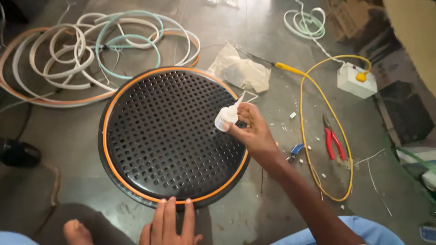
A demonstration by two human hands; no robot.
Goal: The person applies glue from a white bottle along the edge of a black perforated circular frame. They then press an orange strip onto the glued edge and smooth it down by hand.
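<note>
We pinch the small white squeeze bottle (pixel 227 118) in our right hand (pixel 254 134) over the round black perforated panel (pixel 170 134) on the floor. Our left hand (pixel 170 222), fingers flat and unclenched, steadies its near rim. Squeezing too hard could spill onto the orange strip (pixel 105 131).

Single head view, looking steeply down.
Close above the floor (pixel 272 36); faces forward over the person's own lap.

Dim, soft daylight from upper right; faint shadows; slight overall blur; mild stretching at edges.
</note>
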